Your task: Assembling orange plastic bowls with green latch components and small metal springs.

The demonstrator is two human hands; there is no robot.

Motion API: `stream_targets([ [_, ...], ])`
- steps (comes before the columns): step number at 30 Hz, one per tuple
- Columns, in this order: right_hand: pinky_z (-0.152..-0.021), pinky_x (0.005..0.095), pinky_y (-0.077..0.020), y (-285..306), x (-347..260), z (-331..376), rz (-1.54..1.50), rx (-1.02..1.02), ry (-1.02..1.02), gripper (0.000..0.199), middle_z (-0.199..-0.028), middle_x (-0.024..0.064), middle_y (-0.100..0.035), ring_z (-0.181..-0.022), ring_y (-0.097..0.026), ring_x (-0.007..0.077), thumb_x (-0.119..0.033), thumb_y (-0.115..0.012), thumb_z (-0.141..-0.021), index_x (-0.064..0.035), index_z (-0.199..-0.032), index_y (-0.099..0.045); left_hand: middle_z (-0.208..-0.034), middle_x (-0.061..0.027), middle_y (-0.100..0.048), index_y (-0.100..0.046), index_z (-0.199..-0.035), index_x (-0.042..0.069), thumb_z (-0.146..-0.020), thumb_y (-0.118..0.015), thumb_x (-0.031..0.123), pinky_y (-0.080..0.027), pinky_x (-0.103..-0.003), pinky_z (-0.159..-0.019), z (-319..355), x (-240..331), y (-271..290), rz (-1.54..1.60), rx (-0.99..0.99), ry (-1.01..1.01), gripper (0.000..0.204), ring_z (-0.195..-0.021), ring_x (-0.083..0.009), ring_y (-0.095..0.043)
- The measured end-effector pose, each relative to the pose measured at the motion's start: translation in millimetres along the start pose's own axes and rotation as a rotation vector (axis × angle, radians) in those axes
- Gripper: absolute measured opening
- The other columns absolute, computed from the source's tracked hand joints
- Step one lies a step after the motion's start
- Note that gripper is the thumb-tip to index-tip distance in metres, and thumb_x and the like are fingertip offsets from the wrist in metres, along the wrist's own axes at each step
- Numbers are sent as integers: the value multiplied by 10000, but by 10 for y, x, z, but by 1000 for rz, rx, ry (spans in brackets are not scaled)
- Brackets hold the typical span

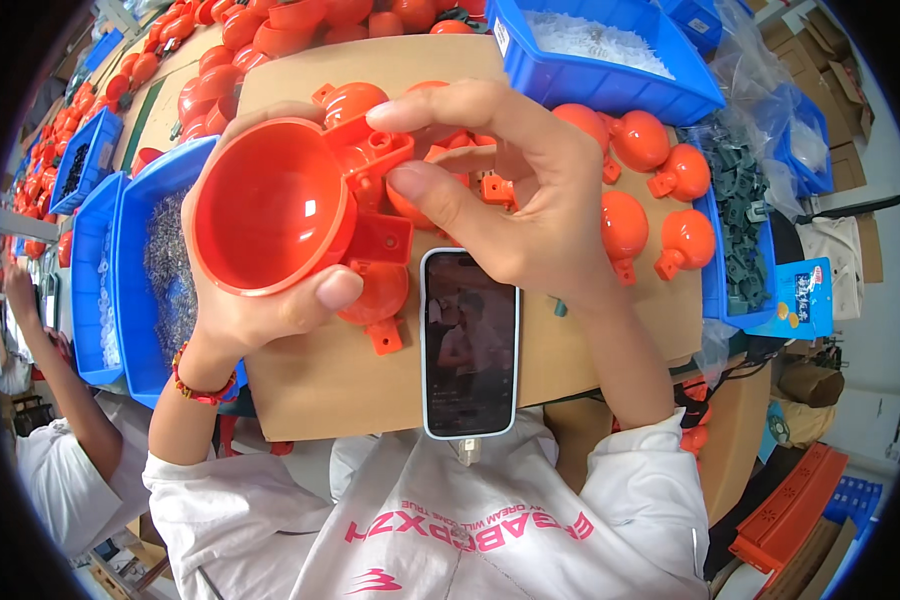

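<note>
Red-orange plastic cup (270,200) is held up over the cardboard mat (570,345), about 9 o'clock of its centre, mouth toward the wearer. Left hand (260,325) wraps it from behind, thumb over the near rim, probably to steady it and leave the lug (378,145) exposed. Right hand (535,170) looks to be pinching that lug between thumb and index; exact contact unclear. Right forearm rises from 5 o'clock, wrist bent in toward 10; left comes from 7. Phone (470,345) lies at 6, likely for viewing; green-parts bin (712,265) at 3, presumably for reach.
</note>
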State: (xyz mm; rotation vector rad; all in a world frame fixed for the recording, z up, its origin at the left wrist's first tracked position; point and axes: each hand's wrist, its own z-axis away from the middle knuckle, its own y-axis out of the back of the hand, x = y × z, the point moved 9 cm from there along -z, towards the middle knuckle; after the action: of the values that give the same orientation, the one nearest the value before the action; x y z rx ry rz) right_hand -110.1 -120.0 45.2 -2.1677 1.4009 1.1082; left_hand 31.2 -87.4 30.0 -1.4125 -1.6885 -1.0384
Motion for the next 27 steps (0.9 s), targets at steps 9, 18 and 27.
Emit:
stream_targets([
  [9,-703,230,-448,681,10,-288,166,63,-167,166,-833,28,-632,-771,-568,79,-145,-592,-815,-43,-942,-627,-1010,-89,-544,-513,-1037,-30,-504,-744,252,-428,-289,-801,-54,38,2,-154,-83,-60,646,-890,-153,-537],
  [18,-812,333,-445,2438,1191,-661,1148,-65,-557,330,-919,116,-644,-899,-600,246,-288,-647,-706,-96,-975,-643,-1003,-79,-542,-505,-1046,-27,-520,-749,225,-429,-284,-800,-67,27,9,-149,-61,-18,632,-881,-149,-538],
  [27,-735,358,-463,2740,1723,-497,1429,-314,-832,254,-844,188,-632,-846,-611,288,-220,-611,-690,-37,-867,-616,-1007,-74,-546,-499,-1053,-30,-532,-757,224,-435,-278,-794,-67,-22,33,-152,-47,-39,634,-879,-145,-538],
])
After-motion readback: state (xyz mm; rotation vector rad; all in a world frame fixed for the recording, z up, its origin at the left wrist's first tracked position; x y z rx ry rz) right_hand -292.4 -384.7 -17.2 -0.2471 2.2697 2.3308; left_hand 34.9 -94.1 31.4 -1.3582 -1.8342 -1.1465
